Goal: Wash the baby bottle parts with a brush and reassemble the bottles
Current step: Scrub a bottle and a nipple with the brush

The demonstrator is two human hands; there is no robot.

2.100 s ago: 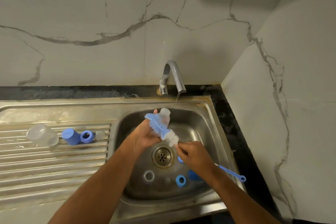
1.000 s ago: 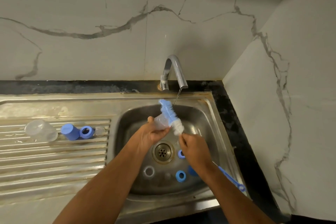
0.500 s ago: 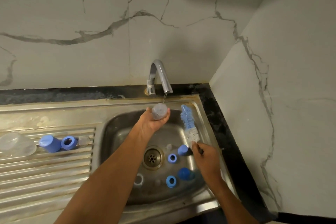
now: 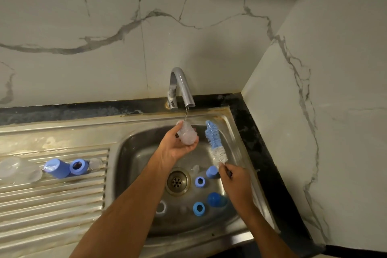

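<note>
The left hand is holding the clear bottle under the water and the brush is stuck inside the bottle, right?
Not quite. The head view shows the left hand holding the clear bottle under the tap's water, but the brush is outside the bottle, held beside it by the right hand.

Tap (image 4: 181, 88) behind sink basin (image 4: 134, 153), at its back rim. Under spout, bottle (image 4: 187, 135) in left hand (image 4: 178, 146); right of it, brush (image 4: 215, 144) upright in right hand (image 4: 236, 182). In basin, drain (image 4: 177, 182) central, rings and caps to its right and front. Left of basin, drainboard (image 4: 52, 195) with cap (image 4: 57, 168), ring (image 4: 79, 166) and clear parts in a row.
</note>
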